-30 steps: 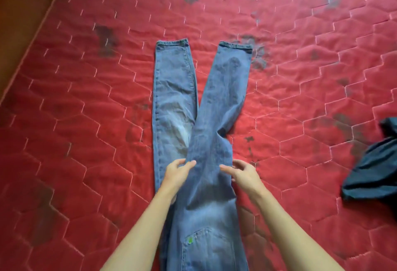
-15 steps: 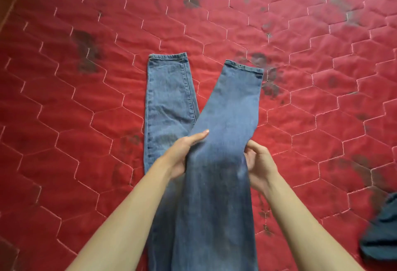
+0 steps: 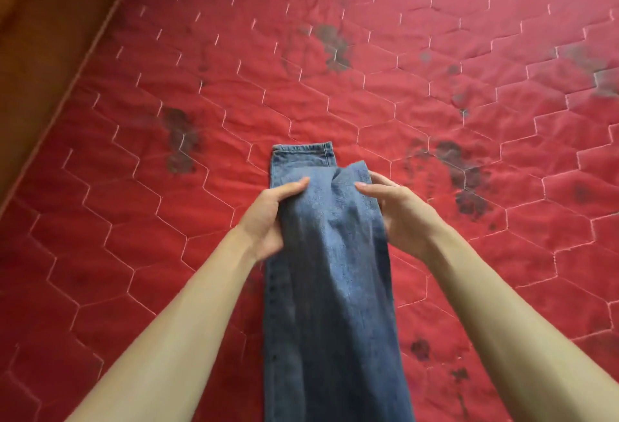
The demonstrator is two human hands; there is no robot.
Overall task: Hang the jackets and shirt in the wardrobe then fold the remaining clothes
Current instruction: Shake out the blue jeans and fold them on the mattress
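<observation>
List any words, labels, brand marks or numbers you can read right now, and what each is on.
None can be read.
The blue denim jeans show plain fabric and hem stitching, no tag in view; the left hand and right hand gripping them cover a little.
The red quilted mattress has only hexagon stitching and dark stains.
</observation>
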